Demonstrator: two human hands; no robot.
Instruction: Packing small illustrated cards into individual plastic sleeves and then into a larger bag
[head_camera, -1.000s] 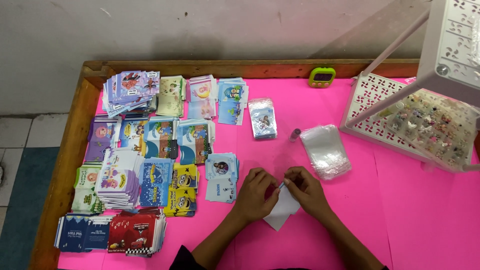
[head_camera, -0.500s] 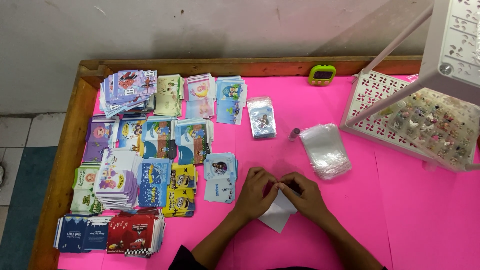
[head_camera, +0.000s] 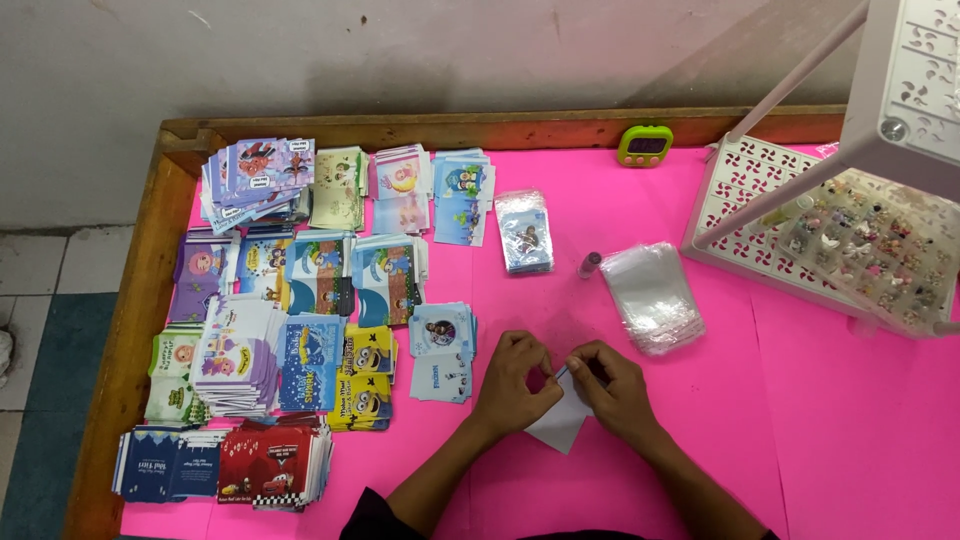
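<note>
While both hands meet low in the middle of the frame, the left hand (head_camera: 512, 385) and the right hand (head_camera: 612, 388) pinch together on a small white packet (head_camera: 562, 425) that lies on the pink tabletop (head_camera: 820, 400), its lower corner poking out beneath the knuckles; each grip is clamped on the packet's upper edge, fingertips nearly touching, and something thin shows between them that is too small to tell. Just up and to the right of the hands lies a loose pile of clear plastic sleeves (head_camera: 655, 297), with a small dark-capped tube (head_camera: 590, 264) just beside its left edge. Above the hands, a little to the left, sits a short stack of wrapped cards (head_camera: 525, 231). Across the left half of the frame, rows of colourful card stacks (head_camera: 300, 300) cover the tabletop, the nearest being a small light-blue stack (head_camera: 441, 338) just left of the left hand. At the top centre-right a green timer (head_camera: 645, 145) rests against the wooden rim (head_camera: 140, 320). On the right a white perforated tray (head_camera: 740, 190) holds many tiny trinkets, and a white rack (head_camera: 905, 70) stands over it.
</note>
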